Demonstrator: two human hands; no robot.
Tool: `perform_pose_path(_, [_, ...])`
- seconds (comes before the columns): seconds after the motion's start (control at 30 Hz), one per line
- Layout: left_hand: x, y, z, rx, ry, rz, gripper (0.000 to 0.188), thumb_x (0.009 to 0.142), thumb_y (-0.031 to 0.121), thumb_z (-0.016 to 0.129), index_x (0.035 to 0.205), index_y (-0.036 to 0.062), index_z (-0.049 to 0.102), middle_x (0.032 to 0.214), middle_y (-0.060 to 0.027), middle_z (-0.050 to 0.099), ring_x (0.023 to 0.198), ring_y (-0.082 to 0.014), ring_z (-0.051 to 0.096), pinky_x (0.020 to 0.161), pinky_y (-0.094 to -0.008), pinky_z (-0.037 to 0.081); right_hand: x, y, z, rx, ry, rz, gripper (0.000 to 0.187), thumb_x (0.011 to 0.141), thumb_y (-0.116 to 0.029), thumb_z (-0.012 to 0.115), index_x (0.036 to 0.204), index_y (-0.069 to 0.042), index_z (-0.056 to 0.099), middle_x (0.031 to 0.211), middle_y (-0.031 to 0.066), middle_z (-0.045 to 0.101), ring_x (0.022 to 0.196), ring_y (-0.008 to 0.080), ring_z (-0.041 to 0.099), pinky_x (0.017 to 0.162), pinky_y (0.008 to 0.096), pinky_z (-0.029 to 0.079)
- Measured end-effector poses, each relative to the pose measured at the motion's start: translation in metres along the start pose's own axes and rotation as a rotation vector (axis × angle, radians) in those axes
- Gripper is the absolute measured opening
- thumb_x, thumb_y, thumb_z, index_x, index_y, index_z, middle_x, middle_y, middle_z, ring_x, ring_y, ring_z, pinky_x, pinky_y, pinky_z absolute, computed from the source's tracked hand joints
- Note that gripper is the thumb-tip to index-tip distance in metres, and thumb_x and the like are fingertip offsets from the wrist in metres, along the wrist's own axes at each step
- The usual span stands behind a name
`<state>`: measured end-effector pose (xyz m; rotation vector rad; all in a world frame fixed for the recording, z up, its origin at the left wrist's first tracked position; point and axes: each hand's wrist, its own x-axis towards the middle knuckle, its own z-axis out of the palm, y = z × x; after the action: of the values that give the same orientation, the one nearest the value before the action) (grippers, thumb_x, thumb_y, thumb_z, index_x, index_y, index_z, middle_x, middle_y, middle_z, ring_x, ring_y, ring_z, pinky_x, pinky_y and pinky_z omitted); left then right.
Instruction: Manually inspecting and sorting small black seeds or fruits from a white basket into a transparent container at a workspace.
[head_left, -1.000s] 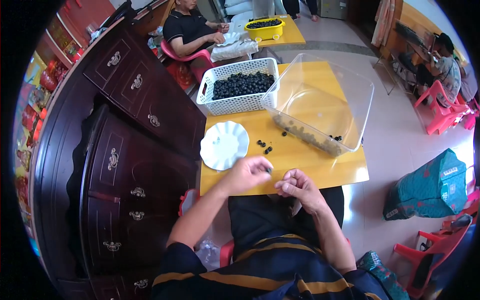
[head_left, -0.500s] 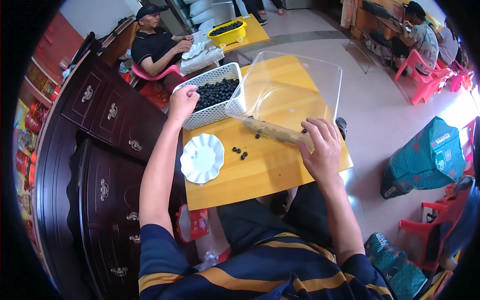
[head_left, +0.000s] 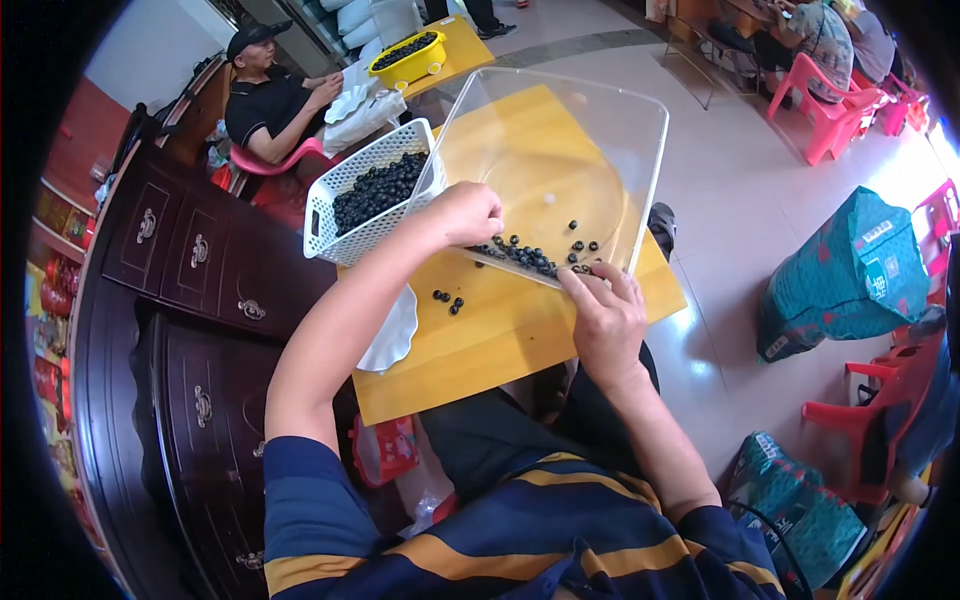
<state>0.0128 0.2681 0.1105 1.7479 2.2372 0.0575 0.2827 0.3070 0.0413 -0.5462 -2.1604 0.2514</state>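
Note:
A clear plastic tray (head_left: 560,150) sits over the yellow wooden table, with small round black balls (head_left: 528,256) gathered along its near side. My right hand (head_left: 610,318) is closed on the tray's near right corner, thumb and fingers at the rim. Over the tray's near left part is my left hand (head_left: 466,213), its fingers curled in; whatever they hold is hidden. Left of the tray stands a white perforated basket (head_left: 322,215) holding many more black balls (head_left: 375,195). A white scalloped plate (head_left: 392,335) lies partly under my left forearm.
Several loose black balls (head_left: 450,301) lie on the table (head_left: 480,350). Dark wooden drawers (head_left: 215,370) line the left. Across from me a seated person (head_left: 275,105) is beside a yellow tub (head_left: 408,65). Teal bags (head_left: 825,275) and pink chairs (head_left: 825,110) stand right.
My left hand has moved right, from the basket to the clear tray. Black balls now show gathered along the tray's near side. The whole view has shifted a little.

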Motion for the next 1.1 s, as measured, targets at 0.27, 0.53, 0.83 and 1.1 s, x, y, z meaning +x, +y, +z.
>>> perform_pose_path(0.27, [0.043, 0.018, 0.023, 0.327, -0.443, -0.195, 0.030, 0.085, 0.029, 0.065, 0.086, 0.0002, 0.073, 0.083, -0.0197, 0.073, 0.079, -0.0339, 0.071, 0.075, -0.0424, 0.055, -0.017, -0.005, -0.005, 0.073, -0.069, 0.007, 0.039, 0.080, -0.002, 0.060, 0.115, -0.015, 0.072, 0.104, 0.0010, 0.073, 0.108, 0.0271, 0.064, 0.095, 0.0512, 0.051])
perform_pose_path(0.53, [0.045, 0.017, 0.067, 0.244, -0.221, -0.204, 0.054, 0.096, 0.049, 0.053, 0.106, 0.0010, 0.074, 0.108, -0.0242, 0.070, 0.102, -0.0389, 0.067, 0.091, -0.0454, 0.051, -0.018, -0.017, 0.003, 0.078, -0.037, -0.034, 0.038, 0.081, -0.002, 0.059, 0.114, -0.016, 0.072, 0.105, 0.0006, 0.074, 0.111, 0.0267, 0.064, 0.097, 0.0513, 0.050])
perform_pose_path(0.83, [0.059, 0.078, 0.070, -0.077, -0.438, -0.188, 0.043, 0.095, 0.034, 0.051, 0.105, -0.0022, 0.072, 0.097, -0.0221, 0.071, 0.085, -0.0334, 0.070, 0.073, -0.0453, 0.056, -0.023, -0.009, 0.004, 0.037, -0.017, -0.021, 0.037, 0.082, -0.003, 0.058, 0.113, -0.017, 0.073, 0.103, 0.0009, 0.075, 0.110, 0.0277, 0.066, 0.096, 0.0488, 0.050])
perform_pose_path(1.1, [0.062, 0.065, 0.084, -0.642, -0.354, -0.233, 0.030, 0.088, 0.024, 0.055, 0.088, -0.0027, 0.070, 0.077, -0.0149, 0.067, 0.062, -0.0254, 0.065, 0.056, -0.0387, 0.054, -0.024, -0.011, 0.003, 0.067, -0.022, -0.033, 0.038, 0.080, -0.003, 0.060, 0.113, -0.017, 0.072, 0.105, 0.0006, 0.074, 0.112, 0.0278, 0.065, 0.097, 0.0495, 0.050])
